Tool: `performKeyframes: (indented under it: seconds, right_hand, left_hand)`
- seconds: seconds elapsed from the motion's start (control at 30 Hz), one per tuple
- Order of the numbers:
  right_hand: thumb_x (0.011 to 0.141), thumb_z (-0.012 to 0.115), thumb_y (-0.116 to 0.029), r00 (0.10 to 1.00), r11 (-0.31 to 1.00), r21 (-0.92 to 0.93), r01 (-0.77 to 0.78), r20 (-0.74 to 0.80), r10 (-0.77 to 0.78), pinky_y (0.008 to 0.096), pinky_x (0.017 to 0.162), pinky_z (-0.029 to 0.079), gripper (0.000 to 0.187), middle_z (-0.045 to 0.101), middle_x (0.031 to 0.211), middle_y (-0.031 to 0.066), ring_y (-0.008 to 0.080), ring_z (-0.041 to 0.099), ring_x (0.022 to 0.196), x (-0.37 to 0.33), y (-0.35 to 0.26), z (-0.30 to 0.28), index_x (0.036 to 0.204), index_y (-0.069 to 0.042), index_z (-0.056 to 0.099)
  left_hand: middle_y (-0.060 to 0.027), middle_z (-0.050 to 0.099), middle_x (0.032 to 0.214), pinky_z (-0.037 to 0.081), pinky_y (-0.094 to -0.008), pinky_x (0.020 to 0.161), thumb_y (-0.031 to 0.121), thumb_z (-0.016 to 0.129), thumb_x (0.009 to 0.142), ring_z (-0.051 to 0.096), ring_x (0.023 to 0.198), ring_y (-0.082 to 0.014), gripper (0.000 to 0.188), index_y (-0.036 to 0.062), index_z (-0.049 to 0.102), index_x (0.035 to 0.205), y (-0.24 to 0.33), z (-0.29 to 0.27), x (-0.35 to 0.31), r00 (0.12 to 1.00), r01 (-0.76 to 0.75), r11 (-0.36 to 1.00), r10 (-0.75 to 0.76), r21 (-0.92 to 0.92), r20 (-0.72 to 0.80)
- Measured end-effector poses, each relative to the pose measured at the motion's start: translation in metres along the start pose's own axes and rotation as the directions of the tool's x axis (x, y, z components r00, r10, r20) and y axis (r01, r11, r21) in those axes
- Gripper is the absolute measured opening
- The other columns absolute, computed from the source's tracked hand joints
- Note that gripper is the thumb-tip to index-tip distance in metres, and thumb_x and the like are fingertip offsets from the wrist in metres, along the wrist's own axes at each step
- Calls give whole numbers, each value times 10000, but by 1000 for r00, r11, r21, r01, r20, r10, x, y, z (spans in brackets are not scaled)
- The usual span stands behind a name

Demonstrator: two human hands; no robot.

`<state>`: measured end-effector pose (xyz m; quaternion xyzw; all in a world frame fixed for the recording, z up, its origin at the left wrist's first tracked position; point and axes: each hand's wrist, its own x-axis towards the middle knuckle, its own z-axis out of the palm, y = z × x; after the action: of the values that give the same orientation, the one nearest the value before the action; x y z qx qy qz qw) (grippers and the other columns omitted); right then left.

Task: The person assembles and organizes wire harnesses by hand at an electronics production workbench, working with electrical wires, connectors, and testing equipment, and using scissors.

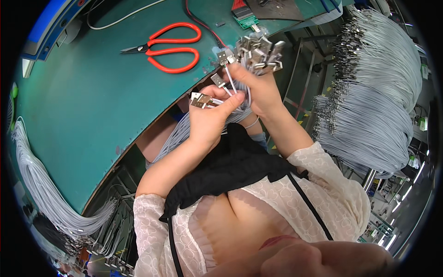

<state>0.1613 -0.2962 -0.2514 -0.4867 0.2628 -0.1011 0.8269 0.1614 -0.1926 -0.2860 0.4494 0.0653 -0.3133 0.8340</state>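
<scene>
My left hand (208, 117) is closed on a few USB cables, their metal plugs (201, 100) sticking out past the fingers. One more cable with a metal plug (218, 81) stands up between its thumb and fingers. My right hand (262, 90) grips a thick bundle of USB cables, whose plugs (260, 53) fan out above it. Between the hands, a white cable runs up to a USB plug (223, 57) at the table edge, beside the end of a red and black wire (207, 27). Whether that plug sits in a socket I cannot tell. Grey cables (177, 138) hang down across my lap.
Orange-handled scissors (173, 55) lie on the green table (87, 111). A small green circuit board (245, 19) is at the far edge, and a blue device (50, 25) at far left. Large cable bundles (378, 92) are stacked at right; another (41, 184) drapes over the left edge.
</scene>
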Motion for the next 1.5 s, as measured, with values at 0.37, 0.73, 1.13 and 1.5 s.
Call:
performKeyframes:
  seconds: [0.37,0.73,1.13,1.5]
  right_hand:
    - [704,611,-38,999,1000,-5,29,-42,-29,198,493,364,80,515,636,-17,57,452,547,-10,10,-20,724,-58,536]
    - [717,616,-58,997,997,23,79,21,-80,206,512,393,87,533,644,-9,70,481,564,3,4,-12,754,-57,537]
    - [726,588,-11,995,982,-165,92,45,-86,192,462,370,83,510,622,-3,65,462,517,-7,5,-21,773,-49,532]
    - [664,625,-14,994,999,36,13,109,-17,185,454,333,108,521,631,-16,53,432,516,12,5,-23,723,-62,549]
  left_hand:
    - [-37,569,714,424,-204,558,17,696,652,517,641,-78,183,21,517,686,-8,-5,-8,994,-14,992,1,124,105]
    - [-42,574,722,436,-209,577,10,690,658,521,647,-81,191,20,504,700,-2,2,2,998,-60,998,60,4,21]
    - [-59,584,770,459,-230,658,-30,664,667,548,700,-101,213,22,499,791,7,-6,-6,989,41,994,-55,98,136]
    - [-66,592,797,458,-215,669,-60,641,676,561,717,-103,205,1,535,840,3,2,0,995,-17,999,21,-40,100]
